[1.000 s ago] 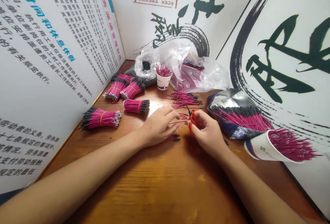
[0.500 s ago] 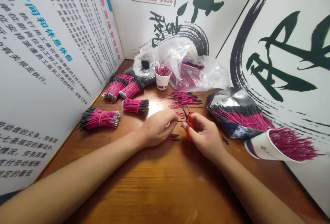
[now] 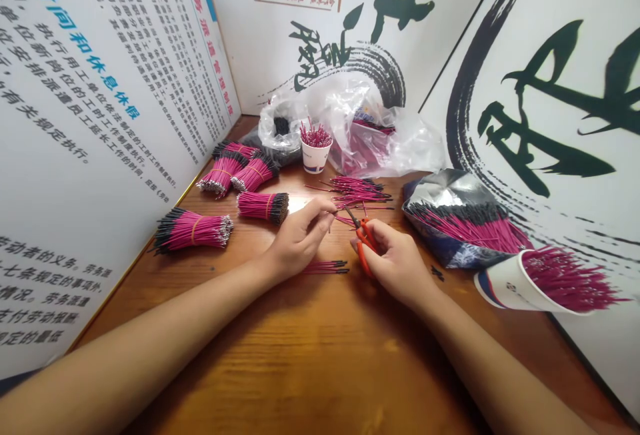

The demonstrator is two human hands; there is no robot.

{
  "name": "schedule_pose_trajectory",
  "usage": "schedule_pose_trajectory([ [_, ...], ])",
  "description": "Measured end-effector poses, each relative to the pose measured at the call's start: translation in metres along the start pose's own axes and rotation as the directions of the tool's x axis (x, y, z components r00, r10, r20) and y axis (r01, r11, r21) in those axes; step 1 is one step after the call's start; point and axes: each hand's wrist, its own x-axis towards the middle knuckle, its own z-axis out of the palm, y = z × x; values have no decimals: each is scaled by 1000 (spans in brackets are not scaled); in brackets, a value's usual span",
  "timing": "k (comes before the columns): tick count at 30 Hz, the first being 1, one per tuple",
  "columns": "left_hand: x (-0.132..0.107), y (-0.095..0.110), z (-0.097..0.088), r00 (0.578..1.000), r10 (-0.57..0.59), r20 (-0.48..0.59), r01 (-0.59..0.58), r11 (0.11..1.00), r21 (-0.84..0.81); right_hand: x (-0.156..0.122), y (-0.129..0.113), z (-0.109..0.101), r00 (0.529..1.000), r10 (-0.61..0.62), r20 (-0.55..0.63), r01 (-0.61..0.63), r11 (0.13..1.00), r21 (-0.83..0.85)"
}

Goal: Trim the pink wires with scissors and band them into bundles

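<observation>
My left hand [image 3: 299, 238] pinches one thin pink wire between thumb and fingertips, just in front of a loose pile of pink wires [image 3: 357, 192] on the wooden table [image 3: 310, 355]. My right hand [image 3: 395, 261] grips small red-handled scissors [image 3: 362, 235], whose blades point toward the left hand's fingertips. A few cut pink wires [image 3: 326, 266] lie on the table below and between the hands.
Bundles of pink wires tied with bands [image 3: 194, 229] lie at the left. A paper cup with wires [image 3: 316, 148] stands before clear plastic bags [image 3: 370, 128]. A foil bag of wires [image 3: 460, 221] and a tipped cup full of wires [image 3: 540, 281] lie at the right. Printed boards wall the table.
My left hand has lifted and moved up toward the loose pile, uncovering the cut wires beneath it. My right hand with the scissors has shifted slightly left.
</observation>
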Motion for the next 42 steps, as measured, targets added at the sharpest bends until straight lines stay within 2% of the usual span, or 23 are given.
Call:
schedule_pose_trajectory([
  [5,3,1,-1,999,-34,-37,33,999,-22,0,1,1,999,-19,38,22,997,-79],
  [10,5,-2,-2,995,54,-85,-48,996,75,2,4,1,998,-5,63,12,994,-111],
  [14,5,-4,-2,991,106,-81,-98,990,106,2,6,2,998,-9,63,17,993,-116],
  [29,4,-6,-2,996,80,-51,-75,993,96,1,7,2,993,-1,118,7,999,-50],
  [42,4,-7,-1,995,75,-59,-68,992,109,1,2,1,995,17,93,-8,996,-89],
])
